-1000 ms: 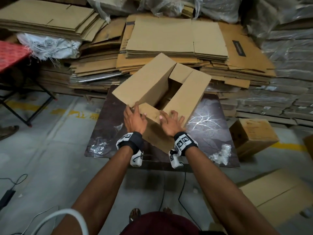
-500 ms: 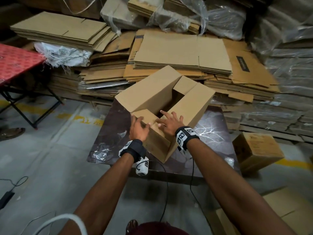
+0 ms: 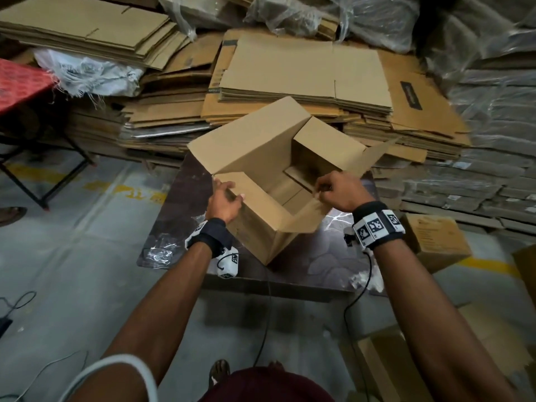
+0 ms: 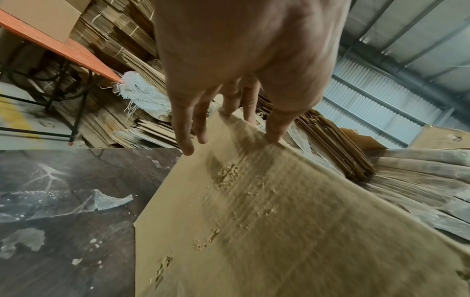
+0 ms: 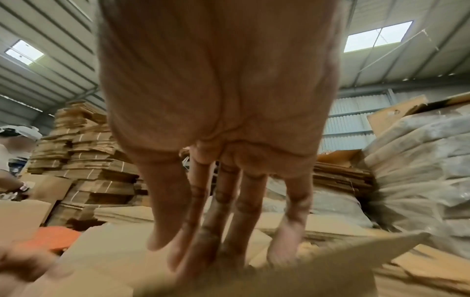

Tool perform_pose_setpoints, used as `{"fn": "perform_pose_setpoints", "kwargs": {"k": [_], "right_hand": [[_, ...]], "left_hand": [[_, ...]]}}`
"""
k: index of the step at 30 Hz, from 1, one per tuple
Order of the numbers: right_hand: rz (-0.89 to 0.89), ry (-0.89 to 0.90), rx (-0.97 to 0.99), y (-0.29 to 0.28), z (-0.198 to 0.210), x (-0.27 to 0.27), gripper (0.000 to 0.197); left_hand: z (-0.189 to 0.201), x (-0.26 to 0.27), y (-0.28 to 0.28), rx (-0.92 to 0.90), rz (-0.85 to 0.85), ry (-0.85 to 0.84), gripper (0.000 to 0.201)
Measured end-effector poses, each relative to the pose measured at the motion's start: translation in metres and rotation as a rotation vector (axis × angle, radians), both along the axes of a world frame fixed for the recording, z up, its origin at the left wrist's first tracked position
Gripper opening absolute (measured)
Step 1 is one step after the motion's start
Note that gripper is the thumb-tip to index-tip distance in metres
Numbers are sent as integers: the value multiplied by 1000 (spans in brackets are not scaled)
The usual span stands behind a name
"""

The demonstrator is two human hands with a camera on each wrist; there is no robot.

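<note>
Room above box (image 3: 255,140) mouth; cardboard stacks (image 3: 304,71) crowd behind, perhaps touching.

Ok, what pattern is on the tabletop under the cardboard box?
Dark brown tabletop with white branching veins; head view shows it best.

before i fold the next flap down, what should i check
1. Left hand grips cardboard box at near-left corner: ok.
2. Right hand pinches near flap: ok.
3. Box rests on table: ok, close to its front edge.
4. Box interior free of items: ok.
5. Bottom seam taped: cannot tell.
6. Far right flap clear of cardboard stack: cannot tell.
</note>
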State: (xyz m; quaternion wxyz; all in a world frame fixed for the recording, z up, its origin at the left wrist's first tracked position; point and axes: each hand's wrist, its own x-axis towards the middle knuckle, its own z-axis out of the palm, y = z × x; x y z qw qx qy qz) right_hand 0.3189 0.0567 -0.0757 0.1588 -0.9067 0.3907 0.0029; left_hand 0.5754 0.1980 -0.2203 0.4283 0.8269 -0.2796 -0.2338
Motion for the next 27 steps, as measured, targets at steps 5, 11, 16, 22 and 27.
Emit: {"fn": "perform_pose_setpoints", "kwargs": {"k": [5,11,16,22,27], "right_hand": [[-118,66,174,12,-55,-4,52],[-112,84,-40,18,-107,8,54],[-80,73,-253,23,-130,9,47],[-116,-1,-240,33,-140,31,56],[-123,-143,-204,40,-143,61,57]], "left_hand": [[5,4,-8,-13,-2,-14,43],[6,-43,13,-87,-79,63,80],[-7,-74,26,-89,-103,179,108],[-16,-47,31,-149,-95,180,98],[-9,-11,29,-159,-80,-17,48]]}}
